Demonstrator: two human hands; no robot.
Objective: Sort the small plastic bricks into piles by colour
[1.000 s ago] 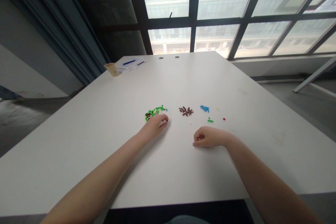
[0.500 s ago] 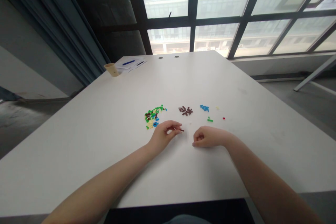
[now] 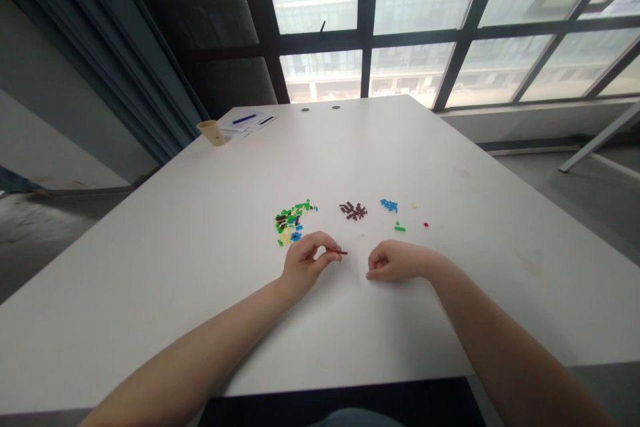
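Observation:
Between thumb and fingers, my left hand (image 3: 309,263) pinches a small brown toy brick (image 3: 344,253), its end sticking out to the right. My right hand (image 3: 395,260) rests curled on the table, fingers closed; whatever they may hold is hidden. Beyond my left hand lies a mixed heap of green, yellow, blue and brown bricks (image 3: 290,219). A pile of brown bricks (image 3: 354,211) is past the gap between the hands. Farther right are a blue brick pile (image 3: 389,205), a few green bricks (image 3: 399,228), a red brick (image 3: 426,225) and pale yellow pieces (image 3: 414,205).
The white table (image 3: 340,160) stretches away to the windows. At its far left stand a tan paper cup (image 3: 212,133) and some papers (image 3: 245,124) with a blue pen (image 3: 245,119) on them. A grey-blue curtain (image 3: 125,47) hangs at the left.
My left hand has shifted slightly left and toward me, and the brown brick in it now lies more level. My right hand has stayed in place.

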